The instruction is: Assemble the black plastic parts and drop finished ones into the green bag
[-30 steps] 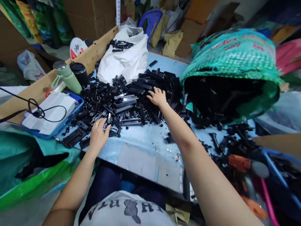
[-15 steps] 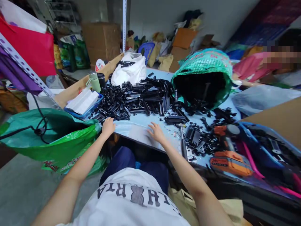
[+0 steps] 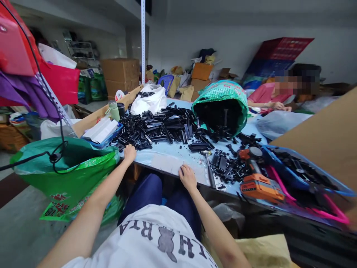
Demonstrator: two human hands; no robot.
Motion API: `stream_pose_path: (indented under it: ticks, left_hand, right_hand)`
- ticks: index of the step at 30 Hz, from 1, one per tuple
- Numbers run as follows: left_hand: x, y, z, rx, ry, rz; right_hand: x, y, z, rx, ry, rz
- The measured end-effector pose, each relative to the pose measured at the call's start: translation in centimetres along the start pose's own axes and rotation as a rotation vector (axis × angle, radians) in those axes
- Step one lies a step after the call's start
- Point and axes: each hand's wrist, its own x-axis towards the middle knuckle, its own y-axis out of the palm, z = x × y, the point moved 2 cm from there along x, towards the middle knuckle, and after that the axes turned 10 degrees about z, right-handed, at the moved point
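My left hand (image 3: 129,153) rests at the front edge of the light-blue table (image 3: 145,155), beside a heap of black plastic parts (image 3: 164,123). Its fingers are loosely bent, and I see nothing in them. Farther right, my right hand (image 3: 187,177) lies on the same edge, fingers bent but apart, with nothing visible in its grasp. A pale, flat patch (image 3: 164,162) on the tabletop lies between the hands. To the right of it are a hammer (image 3: 210,171), small black pieces (image 3: 223,163) and an orange cordless drill (image 3: 259,184).
A green woven sack (image 3: 220,87) lies open behind the drill, black parts inside. Blue (image 3: 309,178) and pink (image 3: 281,184) bins stand right. A green bag (image 3: 69,186) with a hanging black cable (image 3: 55,156) is at left. Another person (image 3: 267,95) sits across the table.
My right hand has come back from over the tabletop to its front edge, its fingers less spread. My left hand stays by the edge. The view has tilted up and turned right.
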Motion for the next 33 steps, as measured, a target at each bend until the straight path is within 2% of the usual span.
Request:
stream_pose_path:
  ticks: [4,6,9,14,17,19,21,24,26,29,31,33]
  left_hand:
    - [-0.3,1.6,-1.5,-0.247,0.018,-0.032]
    - [-0.1,2.5,-2.7,-0.400,0.046,-0.009]
    - [0.0,4.2,-5.0,-0.595,0.113,0.075]
    - [-1.0,7.9,-7.2,-0.663,0.139,0.115]
    - [-0.6,9.1,-7.1,-0.634,0.113,0.099]
    - [0.3,8.9,-6.7,-0.557,0.092,0.070]
    - [1.2,8.1,-6.3,-0.322,0.045,0.028]
    - [1.8,6.8,-6.0,0.131,-0.069,0.035]
    - [1.6,6.2,-6.0,0.242,-0.090,0.064]
    - [1.0,5.8,-6.5,0.085,0.065,-0.004]
    - [0.5,5.7,-7.0,-0.175,0.212,-0.082]
    - [0.0,5.7,-7.7,-0.462,0.319,-0.094]
  right_hand:
    - [-0.1,-0.3,0.1,0.021,0.009,-0.006]
    - [0.1,-0.7,0.7,0.089,0.011,-0.026]
    - [1.6,-1.0,3.1,0.381,0.000,-0.010]
    - [6.7,0.2,8.4,1.063,0.020,0.208]
    - [8.9,1.0,8.0,1.195,0.148,0.255]
    - [9.6,1.3,5.8,1.163,0.248,0.306]
    - [9.9,1.2,2.9,1.073,0.290,0.345]
    - [9.8,-0.2,-0.9,0.880,0.268,0.318]
    - [9.4,-1.4,-2.3,0.726,0.228,0.295]
    - [8.3,-2.8,-2.6,0.421,0.123,0.307]
    - [7.4,-3.0,-1.8,0.216,0.042,0.338]
    - [6.9,-2.7,-0.7,0.088,-0.020,0.375]
